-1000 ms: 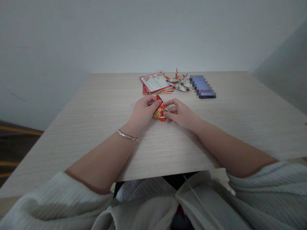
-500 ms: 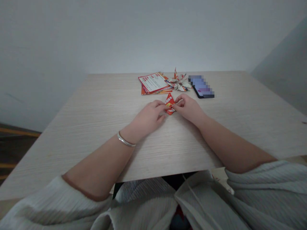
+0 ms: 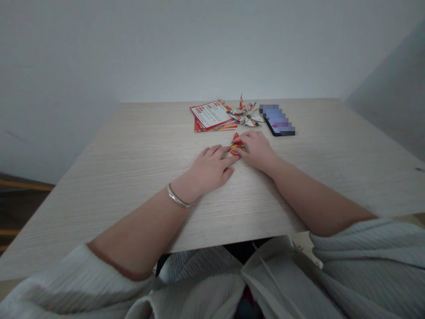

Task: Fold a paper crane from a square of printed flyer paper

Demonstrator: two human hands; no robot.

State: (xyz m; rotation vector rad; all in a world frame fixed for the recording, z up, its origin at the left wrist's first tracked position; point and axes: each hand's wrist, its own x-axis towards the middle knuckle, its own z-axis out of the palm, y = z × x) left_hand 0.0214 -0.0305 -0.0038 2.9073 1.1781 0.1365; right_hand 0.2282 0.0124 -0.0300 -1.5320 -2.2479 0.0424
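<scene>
A small red folded paper [image 3: 235, 144] lies flat on the wooden table [image 3: 139, 146]. My right hand [image 3: 257, 150] rests on top of it, fingers curled down and pressing it against the table. My left hand [image 3: 210, 168] lies flat beside it, fingers stretched out, the fingertips touching the paper's left edge. A silver bangle circles my left wrist.
Toward the table's far edge lie a stack of red and white printed sheets [image 3: 211, 116], a finished folded paper figure [image 3: 246, 115] and a dark phone [image 3: 278, 121]. A grey wall stands behind the table. The near edge meets my lap.
Both hands carried the red paper away from me and lowered it onto the table. My left hand let go and flattened out; my right hand now presses it down.
</scene>
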